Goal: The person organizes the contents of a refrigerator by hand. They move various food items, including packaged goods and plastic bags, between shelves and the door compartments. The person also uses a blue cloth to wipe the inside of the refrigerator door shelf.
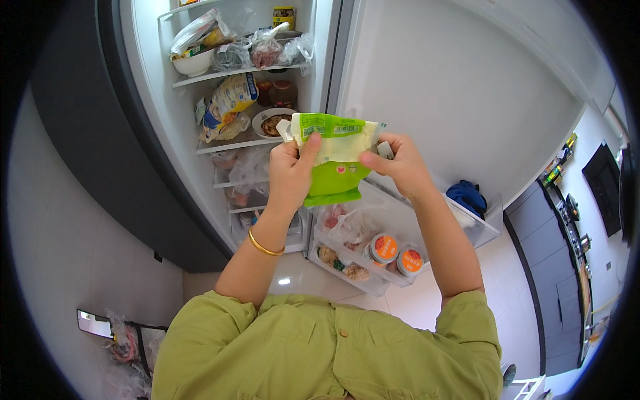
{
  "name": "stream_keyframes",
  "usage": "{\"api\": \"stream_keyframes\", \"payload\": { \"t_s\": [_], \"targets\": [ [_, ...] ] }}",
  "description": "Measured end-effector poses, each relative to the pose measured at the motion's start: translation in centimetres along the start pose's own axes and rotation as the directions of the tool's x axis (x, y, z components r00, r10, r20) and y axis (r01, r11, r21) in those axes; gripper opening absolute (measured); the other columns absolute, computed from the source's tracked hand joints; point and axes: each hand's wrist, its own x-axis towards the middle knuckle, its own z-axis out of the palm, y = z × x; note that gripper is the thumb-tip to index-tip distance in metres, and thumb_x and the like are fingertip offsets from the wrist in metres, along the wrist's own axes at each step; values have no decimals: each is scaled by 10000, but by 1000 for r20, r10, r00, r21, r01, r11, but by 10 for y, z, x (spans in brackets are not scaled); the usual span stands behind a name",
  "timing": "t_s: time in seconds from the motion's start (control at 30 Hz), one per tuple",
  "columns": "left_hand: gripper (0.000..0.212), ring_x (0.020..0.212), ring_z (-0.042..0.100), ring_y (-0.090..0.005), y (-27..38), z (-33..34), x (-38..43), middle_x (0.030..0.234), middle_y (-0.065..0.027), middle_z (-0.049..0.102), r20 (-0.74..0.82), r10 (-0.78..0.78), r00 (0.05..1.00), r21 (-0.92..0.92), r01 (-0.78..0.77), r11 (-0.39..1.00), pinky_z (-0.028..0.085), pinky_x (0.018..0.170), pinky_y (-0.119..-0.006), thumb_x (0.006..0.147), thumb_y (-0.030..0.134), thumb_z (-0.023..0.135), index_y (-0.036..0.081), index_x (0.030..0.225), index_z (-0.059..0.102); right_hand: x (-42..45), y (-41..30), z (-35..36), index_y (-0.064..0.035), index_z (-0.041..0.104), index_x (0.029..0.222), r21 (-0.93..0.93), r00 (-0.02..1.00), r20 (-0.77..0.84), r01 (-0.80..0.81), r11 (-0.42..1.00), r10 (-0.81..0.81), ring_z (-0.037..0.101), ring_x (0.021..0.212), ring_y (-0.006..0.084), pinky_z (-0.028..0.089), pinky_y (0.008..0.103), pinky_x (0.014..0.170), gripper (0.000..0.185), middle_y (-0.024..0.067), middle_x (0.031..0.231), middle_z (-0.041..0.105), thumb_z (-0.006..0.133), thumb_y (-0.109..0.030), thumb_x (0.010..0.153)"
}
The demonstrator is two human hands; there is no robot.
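Observation:
Both of my hands grip a green and cream plastic food packet (336, 182) in front of the open refrigerator (187, 125). My left hand (295, 167) pinches its left side, the thumb lying on the printed front. On the right side, my right hand (400, 162) holds the packet's edge between thumb and fingers; a small pale piece shows at these fingers. The packet's upper part looks folded over towards me, and its contents are hidden. Behind it, a white plate of brown food (274, 121) stands on a fridge shelf beside a blue, white and yellow bag (232, 100).
The open fridge door (460, 85) spreads to the right. Its lower bins hold orange-lidded jars (384, 248), plastic bags and a dark blue cloth item (466, 195). Higher shelves carry a white bowl (194, 64) and bagged food (266, 51). A phone (95, 324) is at lower left.

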Motion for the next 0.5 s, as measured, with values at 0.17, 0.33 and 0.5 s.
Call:
{"api": "stream_keyframes", "payload": {
  "t_s": [0.17, 0.33, 0.5],
  "targets": [
    [277, 679, 535, -61, 8, 3, -2, 776, -24, 627, 20, 106, 994, 221, -108, 969, 433, 605, -216, 877, 238, 555, -33, 908, 606, 0, -1, 0, 10, 643, 830, 13, 998, -70, -4, 1000, 5, 478, 617, 38, 381, 199, 548, 200, -10, 683, 582, 672, -180, 770],
    [221, 824, 561, -94, 12, -6, 3, 939, -46, 606, 308, -120, 944, -133, 168, 977, 463, 691, -229, 870, 127, 541, 8, 1055, 551, -5, 0, -9, 0, 645, 876, -198, 971, -29, 228, 953, -238, 512, 675, 64, 409, 205, 612, 126, -3, 757, 592, 622, -85, 787],
    [353, 972, 539, -110, 32, -5, 13, 1089, -66, 553, 605, -15, 796, -212, 179, 961, 465, 770, -230, 829, -1, 531, 21, 1176, 475, -10, 1, -16, -33, 661, 948, 8, 919, -20, 394, 919, -394, 514, 767, 81, 407, 214, 650, 215, 21, 853, 575, 596, 5, 746]
  ]
}}
